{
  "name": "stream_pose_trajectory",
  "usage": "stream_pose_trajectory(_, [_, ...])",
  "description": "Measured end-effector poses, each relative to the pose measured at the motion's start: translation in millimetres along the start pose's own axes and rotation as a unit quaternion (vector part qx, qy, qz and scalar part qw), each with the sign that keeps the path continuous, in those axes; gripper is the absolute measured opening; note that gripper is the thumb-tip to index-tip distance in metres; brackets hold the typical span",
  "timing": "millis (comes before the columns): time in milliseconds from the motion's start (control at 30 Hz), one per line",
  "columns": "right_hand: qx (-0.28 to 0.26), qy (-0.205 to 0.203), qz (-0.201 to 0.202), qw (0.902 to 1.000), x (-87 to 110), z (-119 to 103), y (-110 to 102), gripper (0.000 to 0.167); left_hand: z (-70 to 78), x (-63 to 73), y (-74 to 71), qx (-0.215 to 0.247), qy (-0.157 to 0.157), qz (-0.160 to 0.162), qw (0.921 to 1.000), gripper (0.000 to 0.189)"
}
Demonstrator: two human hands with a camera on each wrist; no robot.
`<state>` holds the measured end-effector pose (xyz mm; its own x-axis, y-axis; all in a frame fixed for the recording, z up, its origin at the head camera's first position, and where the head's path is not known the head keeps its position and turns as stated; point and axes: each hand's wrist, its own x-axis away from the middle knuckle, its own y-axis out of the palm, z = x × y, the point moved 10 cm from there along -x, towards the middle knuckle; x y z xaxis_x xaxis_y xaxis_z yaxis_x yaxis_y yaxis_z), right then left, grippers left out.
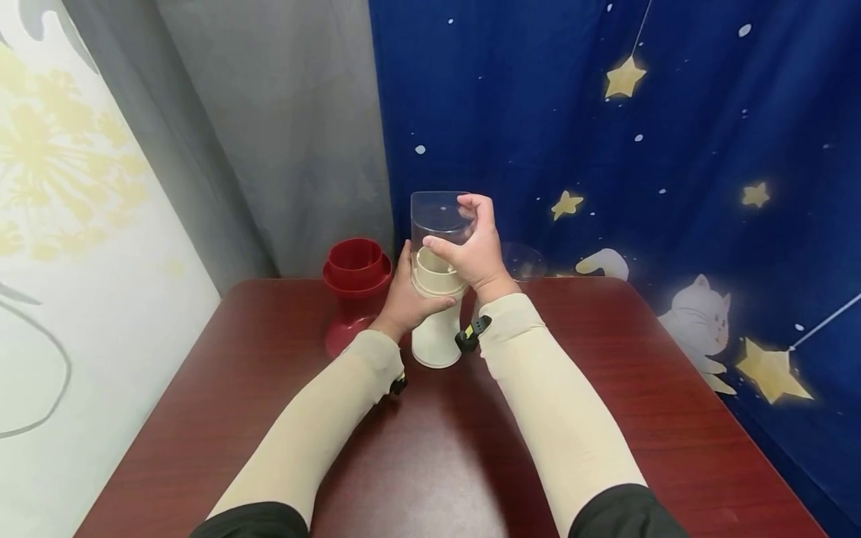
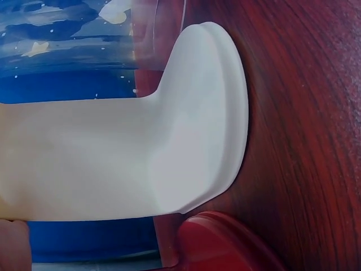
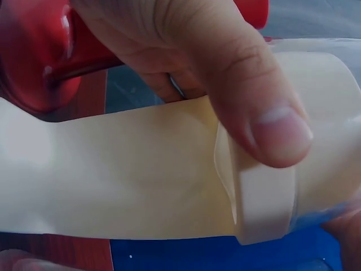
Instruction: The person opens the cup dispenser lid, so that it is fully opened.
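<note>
A cream plastic stand with a flared foot is upright on the table. My left hand grips it just under its collar, with the thumb pressed along the collar in the right wrist view. Over the stand's upper ring sits a clear plastic cylinder. Fingers and thumb of my right hand curl round the cylinder's upper part. The left wrist view shows the cream foot near the tabletop.
To the left stands a red stand of similar shape, close to my left hand. A second clear cylinder is behind my right wrist. The dark red wooden table meets a blue star-patterned curtain and a grey one at the back.
</note>
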<state>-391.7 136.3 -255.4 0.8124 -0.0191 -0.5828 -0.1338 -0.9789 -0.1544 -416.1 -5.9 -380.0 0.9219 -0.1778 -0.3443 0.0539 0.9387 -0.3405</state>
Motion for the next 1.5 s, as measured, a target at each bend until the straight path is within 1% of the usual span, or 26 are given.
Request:
stream_pose_trajectory(100, [-0.011,0.0,-0.005,0.9999,1.0,0,3,0.091,1.7,1.0,-2.4,0.004,0.006,0.004,1.0,0.142])
stream_pose_trajectory(200, [-0.015,0.005,-0.007,0.9998,2.6,2,4,0.095,2.3,0.9,-2.4,0.012,0.014,0.001,0.9998,0.142])
stream_pose_trajectory(300, [-0.017,0.01,-0.008,0.9998,3.9,3,5,0.098,1.5,1.2,-2.2,0.01,0.015,0.002,0.9998,0.142])
stream_pose_trajectory(433, [-0.023,0.007,-0.01,0.9997,3.4,4,6,0.097,1.6,2.6,-3.2,0.0,0.015,0.011,0.9998,0.141])
stream_pose_trajectory(700, [-0.032,0.008,-0.013,0.9994,3.5,5,6,0.095,7.6,3.8,-5.6,-0.011,0.043,0.032,0.9985,0.143])
stream_pose_trajectory(833, [-0.034,0.013,-0.018,0.9992,3.8,6,7,0.095,11.2,2.7,-5.4,-0.004,0.057,0.034,0.9978,0.146])
stream_pose_trajectory(1000, [-0.035,0.009,-0.019,0.9992,4.7,6,6,0.097,13.2,0.4,-3.4,0.004,0.067,0.034,0.9971,0.147])
stream_pose_trajectory(1200, [-0.022,0.004,-0.012,0.9997,7.5,8,5,0.105,13.0,0.9,-3.9,0.005,0.065,0.032,0.9973,0.146])
stream_pose_trajectory(1367, [-0.036,0.001,-0.005,0.9993,6.6,7,6,0.103,13.4,1.4,-4.1,0.005,0.057,0.028,0.998,0.145])
stream_pose_trajectory(1500, [-0.042,0.011,0.003,0.999,5.0,7,4,0.1,12.3,1.0,-2.0,0.008,0.044,0.02,0.9988,0.145])
